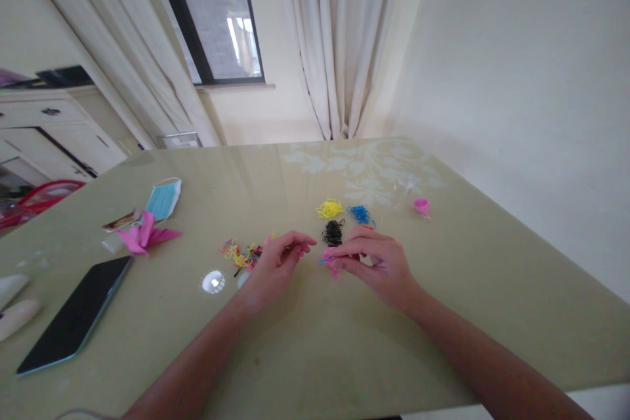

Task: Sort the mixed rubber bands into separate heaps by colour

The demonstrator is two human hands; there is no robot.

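Note:
Both hands hover over a glossy green table (443, 289). My left hand (278, 262) has its fingers pinched together beside a mixed heap of small coloured rubber bands (241, 254); whether it holds a band is unclear. My right hand (374, 261) is curled, its fingertips pinching a small blue and pink band (329, 262). Just beyond the hands lie three sorted heaps: yellow bands (329, 209), blue bands (361, 214) and black bands (333, 232).
A dark phone (76, 315) lies at the left near the table edge. Farther back are a pink folded paper (145, 235), a blue face mask (165, 199) and a small pink cap (422, 205). White curtains and a window stand behind the table.

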